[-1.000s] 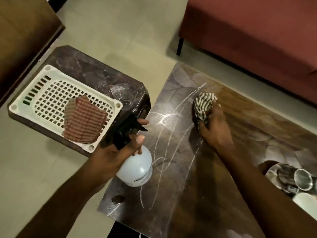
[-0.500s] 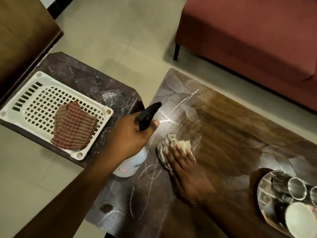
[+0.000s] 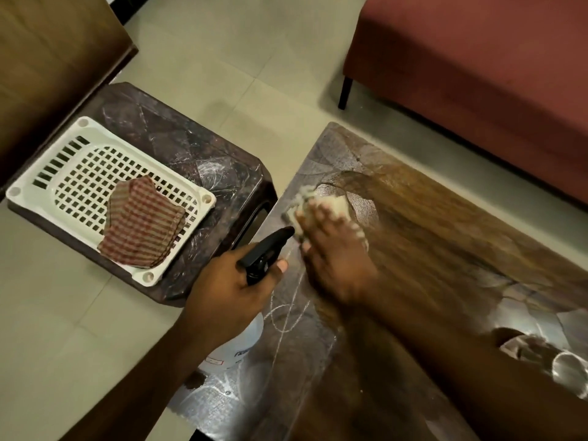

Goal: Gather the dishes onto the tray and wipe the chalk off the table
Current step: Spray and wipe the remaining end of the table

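My right hand [image 3: 334, 259] presses a crumpled pale cloth [image 3: 321, 203] flat against the brown table [image 3: 445, 237] near its far left corner; hand and cloth are motion-blurred. My left hand [image 3: 229, 291] grips a white spray bottle [image 3: 238, 342] by its black trigger head [image 3: 265, 253], held at the table's left edge. White chalk lines [image 3: 286, 316] remain on the tabletop just below my right hand. At the right edge sits a metal tray [image 3: 512, 345] holding glasses [image 3: 569, 367], blurred and partly cut off.
A white perforated plastic basket [image 3: 79, 173] with a folded red-checked cloth [image 3: 143, 224] rests on a dark stool [image 3: 203, 160] to the left. A red sofa [image 3: 477, 74] stands beyond the table. Dark wooden furniture [image 3: 47, 58] fills the upper left.
My right hand swept the cloth from the far chalk streak toward me, then back out to the table's left corner. Most far chalk lines are gone. My left hand lifted the bottle slightly.
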The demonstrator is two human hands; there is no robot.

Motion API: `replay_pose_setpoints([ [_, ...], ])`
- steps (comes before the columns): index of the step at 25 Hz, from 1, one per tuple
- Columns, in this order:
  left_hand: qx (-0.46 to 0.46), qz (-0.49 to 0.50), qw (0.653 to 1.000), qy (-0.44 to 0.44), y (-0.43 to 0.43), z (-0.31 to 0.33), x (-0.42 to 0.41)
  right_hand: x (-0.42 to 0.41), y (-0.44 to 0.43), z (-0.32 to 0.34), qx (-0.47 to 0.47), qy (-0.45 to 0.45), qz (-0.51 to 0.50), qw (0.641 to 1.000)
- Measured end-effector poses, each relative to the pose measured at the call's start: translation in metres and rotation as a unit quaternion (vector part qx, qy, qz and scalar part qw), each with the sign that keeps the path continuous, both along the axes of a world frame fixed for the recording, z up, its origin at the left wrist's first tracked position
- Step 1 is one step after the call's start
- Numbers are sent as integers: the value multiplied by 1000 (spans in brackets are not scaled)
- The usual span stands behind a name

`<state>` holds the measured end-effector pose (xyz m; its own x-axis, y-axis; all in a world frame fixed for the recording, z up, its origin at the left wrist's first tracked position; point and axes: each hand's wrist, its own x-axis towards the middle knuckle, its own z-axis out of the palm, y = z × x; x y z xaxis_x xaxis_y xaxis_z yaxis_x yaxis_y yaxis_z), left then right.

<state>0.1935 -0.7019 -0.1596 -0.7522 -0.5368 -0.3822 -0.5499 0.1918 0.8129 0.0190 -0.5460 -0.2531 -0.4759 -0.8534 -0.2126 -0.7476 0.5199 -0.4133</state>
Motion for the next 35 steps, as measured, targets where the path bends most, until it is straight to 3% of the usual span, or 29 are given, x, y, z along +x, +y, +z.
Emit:
replay_pose_setpoints([
  [2,9,8,1000,16,2,1,3,33,21,-4,2,-6,261,965],
  [3,6,10,1000,21,2,3,4,19,25,-2,7,4,346,938],
  [4,5,9,1000,21,1,3,5,-8,23,-2,13,20,367,930],
  [5,6,10,1000,17,0,2,6,-37,17,-1,31,44,322,945],
  [7,16,17,1000,-2,-4,1,6,-101,-8,8,51,71,81,993],
  [9,17,26,999,-13,-6,0,9,-144,-37,14,47,43,-118,991],
  [10,17,30,999,-13,-7,0,10,-141,-51,15,45,25,-145,988],
  [11,17,36,999,-10,-7,0,11,-126,-63,13,47,16,-118,992],
  [13,12,41,999,-2,-6,1,10,-78,-71,5,43,11,78,996],
  [15,-4,40,999,-6,-5,-1,11,-45,-59,-2,26,5,314,949],
  [16,-10,40,999,-10,-4,-2,11,-46,-56,-5,12,25,369,929],
  [18,-8,46,999,-12,-3,-5,16,-78,-64,-5,0,51,292,955],
  [20,13,42,999,-8,0,-5,27,-118,-78,-3,10,73,69,995],
  [23,36,43,998,-18,5,-2,48,-154,-86,6,26,52,-165,985],
  [26,42,52,997,-30,8,0,71,-85,-51,4,19,40,-143,989],
  [29,30,47,998,-14,9,5,89,21,27,6,31,25,99,994],
  [31,6,38,999,-15,9,8,103,37,59,11,44,20,192,980],
  [33,-12,20,1000,-20,12,12,124,39,80,13,50,28,80,995],
  [35,-27,-1,999,-38,17,15,150,53,98,13,24,20,-164,986],
])
